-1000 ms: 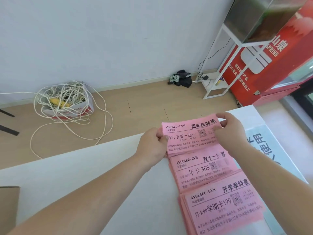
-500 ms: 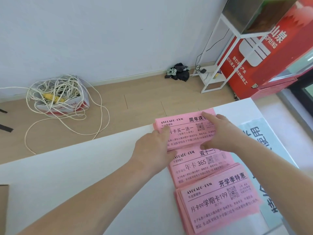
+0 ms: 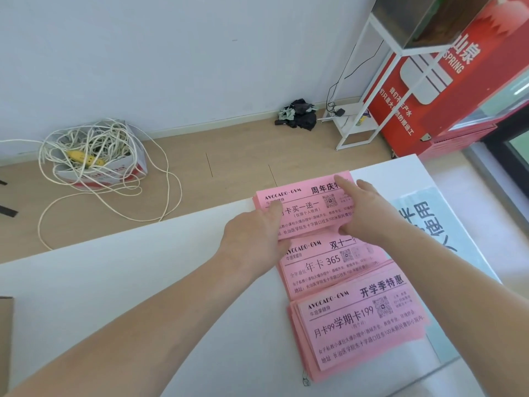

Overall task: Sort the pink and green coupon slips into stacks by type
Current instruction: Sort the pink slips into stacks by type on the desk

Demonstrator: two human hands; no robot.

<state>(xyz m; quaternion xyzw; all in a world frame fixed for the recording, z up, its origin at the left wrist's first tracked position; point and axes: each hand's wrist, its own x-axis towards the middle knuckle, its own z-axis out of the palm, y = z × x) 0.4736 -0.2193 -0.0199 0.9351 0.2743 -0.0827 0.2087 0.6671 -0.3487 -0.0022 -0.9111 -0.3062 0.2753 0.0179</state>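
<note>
Both hands are resting flat on the farthest of three pink stacks, and I judge they are squaring it up and pressing it down so its edges line up and the slips do not slide apart. The left hand (image 3: 257,233) is lying open, fingers spread and extended, with its fingertips on the near-left part of the far stack (image 3: 303,213); the right hand (image 3: 363,207) is also open and flat, palm down over the stack's right end, one finger reaching to the far right corner. Neither grip is pinching or clenched around anything: both are released, only touching the top slip from above.

The three piles are lying in a column on the white surface (image 3: 143,282), each a different coupon type by its printed headline. Just nearer than the hands, partly under the left palm, the middle stack (image 3: 329,265) is showing its own heading, and the near stack (image 3: 363,325) is overlapping its closer edge. The near pile is looking fanned, its slips stepping out at the left and bottom edges. To the right of the right hand, a pale blue printed sheet (image 3: 423,219) is lying partly under the piles.

No green slips are visible here, so I cannot tell where they are. The pink sorting appears well advanced.
</note>
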